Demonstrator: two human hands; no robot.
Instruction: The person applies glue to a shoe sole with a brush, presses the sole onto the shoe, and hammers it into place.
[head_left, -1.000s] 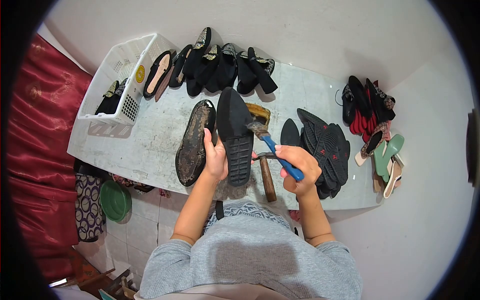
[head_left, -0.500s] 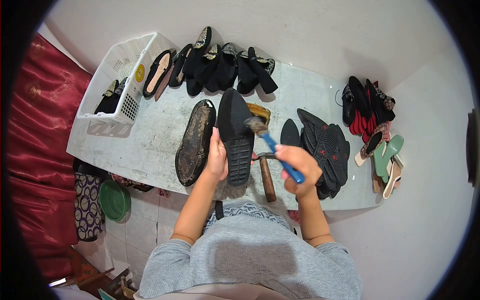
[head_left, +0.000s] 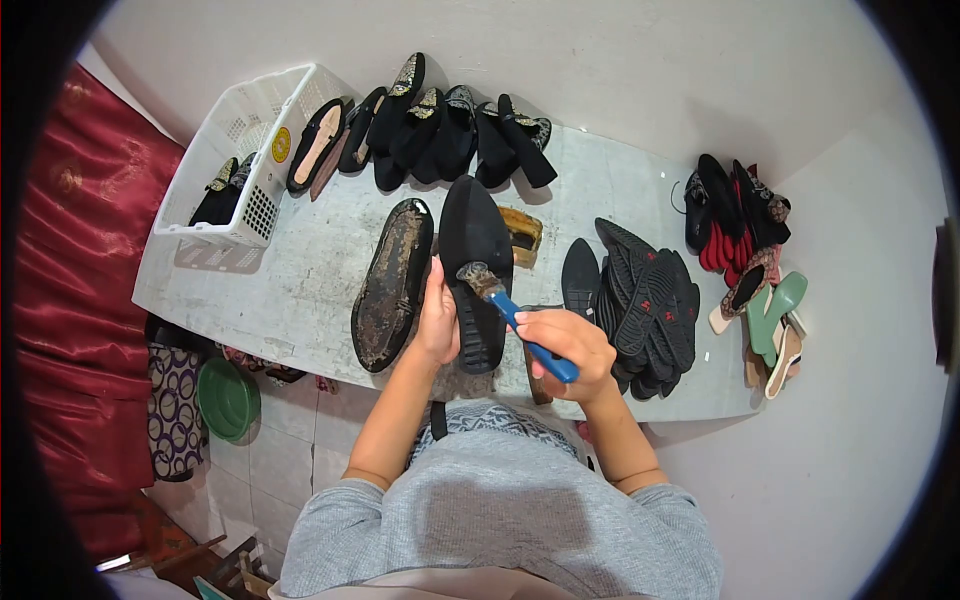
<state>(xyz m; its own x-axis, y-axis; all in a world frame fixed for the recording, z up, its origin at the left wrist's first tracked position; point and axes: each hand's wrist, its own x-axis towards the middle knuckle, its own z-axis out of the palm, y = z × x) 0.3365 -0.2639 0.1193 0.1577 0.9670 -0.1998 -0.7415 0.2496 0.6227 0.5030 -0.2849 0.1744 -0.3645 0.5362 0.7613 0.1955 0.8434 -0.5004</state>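
Note:
My left hand (head_left: 438, 320) is closed on the left edge of a black shoe sole (head_left: 472, 225), holding it upright over the table's front part. My right hand (head_left: 572, 350) grips a blue-handled brush (head_left: 535, 345), and its bristles rest against the middle of the sole. Left of that sole lies a shoe upper (head_left: 388, 285), its brown, rough underside facing up. Behind the sole sits a yellowish container (head_left: 522, 235), partly hidden. A hammer's wooden handle (head_left: 538, 380) shows beneath my right hand, mostly covered.
To the right is a pile of black soles (head_left: 650, 310). A row of black shoes (head_left: 440, 130) stands along the back wall. A white basket (head_left: 270, 190) holds shoes at the left. More shoes (head_left: 730, 210) and green shoe forms (head_left: 775, 320) lie at the right end.
My right hand has moved left and slightly down, bringing the brush from the sole's right edge onto its middle. My left hand and the sole have barely shifted.

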